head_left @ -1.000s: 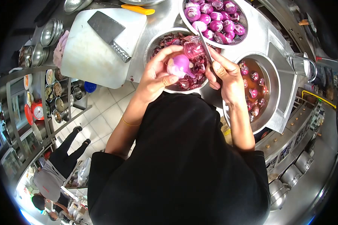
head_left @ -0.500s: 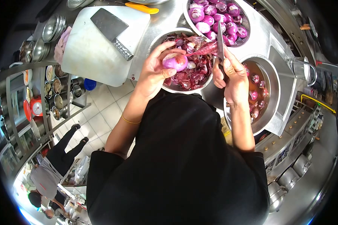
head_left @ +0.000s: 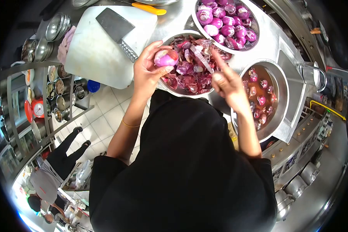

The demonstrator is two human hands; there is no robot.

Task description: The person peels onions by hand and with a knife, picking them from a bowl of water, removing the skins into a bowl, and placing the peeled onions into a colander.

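My left hand [head_left: 147,73] is closed around a red onion [head_left: 166,58], partly peeled, above the left side of a bowl of peelings. In my right hand [head_left: 232,88] is a small knife [head_left: 202,60], its blade pointing up and left over the same bowl and smeared by motion. The right index finger stretches out along the far side. Dry onion skins [head_left: 189,79] fill the peelings bowl [head_left: 181,94]. Beyond it stands a perforated colander [head_left: 227,49] of peeled red onions [head_left: 228,30]. A steel basin [head_left: 283,106] on the right holds onions in brownish water.
A cleaver [head_left: 114,24] lies on a white cutting board [head_left: 92,62] at the left, near a yellow-orange handle [head_left: 149,8]. Stacked metal bowls [head_left: 58,26] are farther left. Behind, on the tiled floor [head_left: 104,106], another person [head_left: 48,181] stands at a counter.
My left hand has moved left with the onion. The right hand has swung the knife down and left over the bowl. The strip of skin stretched between onion and knife is off the onion.
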